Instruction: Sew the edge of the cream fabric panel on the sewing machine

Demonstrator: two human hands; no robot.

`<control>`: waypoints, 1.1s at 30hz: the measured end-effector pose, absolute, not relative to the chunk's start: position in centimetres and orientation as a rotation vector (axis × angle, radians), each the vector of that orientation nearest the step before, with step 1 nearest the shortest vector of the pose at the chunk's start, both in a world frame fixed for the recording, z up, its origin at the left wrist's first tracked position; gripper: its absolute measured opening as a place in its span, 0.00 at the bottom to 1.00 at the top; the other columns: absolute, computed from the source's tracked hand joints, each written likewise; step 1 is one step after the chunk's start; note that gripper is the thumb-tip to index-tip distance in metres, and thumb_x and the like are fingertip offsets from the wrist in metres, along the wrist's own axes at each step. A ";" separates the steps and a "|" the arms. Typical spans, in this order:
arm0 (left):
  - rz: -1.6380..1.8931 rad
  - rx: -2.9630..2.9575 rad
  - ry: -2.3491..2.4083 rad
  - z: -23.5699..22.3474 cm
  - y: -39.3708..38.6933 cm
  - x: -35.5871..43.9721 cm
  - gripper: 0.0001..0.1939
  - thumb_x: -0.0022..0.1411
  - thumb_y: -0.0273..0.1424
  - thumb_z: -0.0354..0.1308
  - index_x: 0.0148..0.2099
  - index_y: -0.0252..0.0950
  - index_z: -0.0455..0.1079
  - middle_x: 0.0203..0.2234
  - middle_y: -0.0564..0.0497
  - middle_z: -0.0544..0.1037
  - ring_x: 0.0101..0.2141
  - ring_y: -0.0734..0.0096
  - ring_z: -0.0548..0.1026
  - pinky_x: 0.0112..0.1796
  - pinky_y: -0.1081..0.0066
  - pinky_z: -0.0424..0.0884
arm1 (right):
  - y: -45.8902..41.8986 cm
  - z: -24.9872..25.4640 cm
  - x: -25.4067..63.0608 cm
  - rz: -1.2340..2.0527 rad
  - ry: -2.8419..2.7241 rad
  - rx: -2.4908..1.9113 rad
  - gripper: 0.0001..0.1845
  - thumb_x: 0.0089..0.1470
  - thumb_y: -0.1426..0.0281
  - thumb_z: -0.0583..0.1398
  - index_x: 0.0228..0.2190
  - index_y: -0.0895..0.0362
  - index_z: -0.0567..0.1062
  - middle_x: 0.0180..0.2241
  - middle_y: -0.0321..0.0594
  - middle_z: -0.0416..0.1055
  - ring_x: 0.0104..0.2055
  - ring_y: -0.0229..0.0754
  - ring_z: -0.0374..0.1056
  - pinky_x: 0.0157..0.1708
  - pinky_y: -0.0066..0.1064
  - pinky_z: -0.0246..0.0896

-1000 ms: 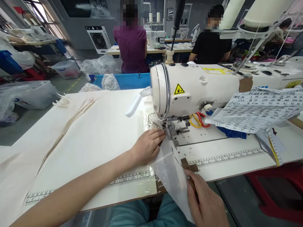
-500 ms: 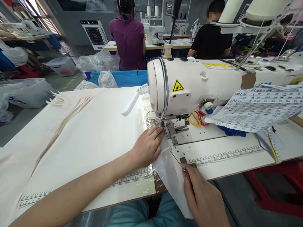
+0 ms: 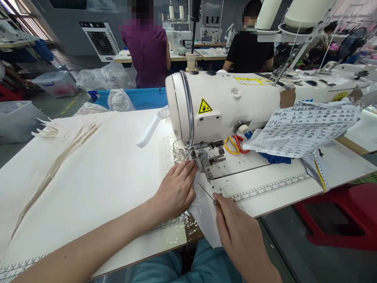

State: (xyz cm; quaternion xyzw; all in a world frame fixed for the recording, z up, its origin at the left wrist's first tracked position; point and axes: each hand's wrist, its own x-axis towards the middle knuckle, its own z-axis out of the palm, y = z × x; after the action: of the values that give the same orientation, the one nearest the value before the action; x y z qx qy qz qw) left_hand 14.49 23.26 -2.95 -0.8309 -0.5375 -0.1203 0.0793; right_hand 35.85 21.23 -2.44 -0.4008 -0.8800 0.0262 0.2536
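Observation:
My left hand [image 3: 176, 190] lies on the white fabric [image 3: 206, 220] just in front of the sewing machine's presser foot [image 3: 193, 153]. Its fingers are close together and bent down onto the cloth, the index fingertip almost at the foot; the thumb is partly tucked under. An awl [image 3: 214, 201] with a thin metal spike and brown handle is gripped in my right hand [image 3: 240, 232]. The spike points up and left over the fabric, below the foot. From the foot, the cloth runs down over the table's front edge, its lower part beside my right hand.
The white sewing machine [image 3: 220, 106] stands over the table [image 3: 118, 157]. Behind the foot lie red-and-yellow-handled scissors [image 3: 235, 144]. Handwritten sheets [image 3: 303, 127] hang at right, above a ruler strip [image 3: 271, 188]. Beige strips [image 3: 55, 167] lie at left; a red stool [image 3: 335, 216] is at right.
The view has swung a little to the right. The fabric's lower end has drawn up toward the machine, leaving less hanging. Both hands keep nearly the same places.

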 end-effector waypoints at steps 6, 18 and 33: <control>-0.373 -2.522 -1.576 -2.7 22.8 14.8 0.26 0.68 0.28 0.41 0.64 0.22 0.60 0.61 0.33 0.65 0.62 0.49 0.62 0.59 0.51 0.62 | 21.2 -2.3 35.2 0.081 -2.409 -1.049 0.18 0.65 0.77 0.47 0.52 0.62 0.68 0.37 0.47 0.79 0.37 0.46 0.78 0.28 0.32 0.75; -0.427 -2.510 -1.577 -2.6 23.4 14.1 0.22 0.67 0.27 0.45 0.60 0.25 0.64 0.58 0.34 0.67 0.59 0.48 0.63 0.59 0.48 0.61 | 22.5 -2.6 33.7 0.063 -2.438 -1.093 0.18 0.62 0.78 0.49 0.50 0.60 0.71 0.36 0.43 0.78 0.31 0.43 0.76 0.24 0.30 0.67; -0.359 -2.407 -1.574 -2.7 25.7 12.0 0.19 0.67 0.24 0.47 0.58 0.28 0.68 0.53 0.37 0.70 0.56 0.51 0.65 0.58 0.47 0.60 | 23.6 -2.8 32.1 0.077 -2.318 -1.066 0.18 0.62 0.76 0.47 0.45 0.63 0.73 0.36 0.45 0.82 0.30 0.42 0.79 0.24 0.28 0.71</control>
State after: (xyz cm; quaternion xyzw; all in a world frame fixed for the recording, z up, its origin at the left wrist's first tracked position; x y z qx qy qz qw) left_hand 12.01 25.73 -2.69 -0.8244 -0.5390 -0.1231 0.1214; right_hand 32.13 23.62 -2.80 -0.3994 -0.8691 0.0290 0.2902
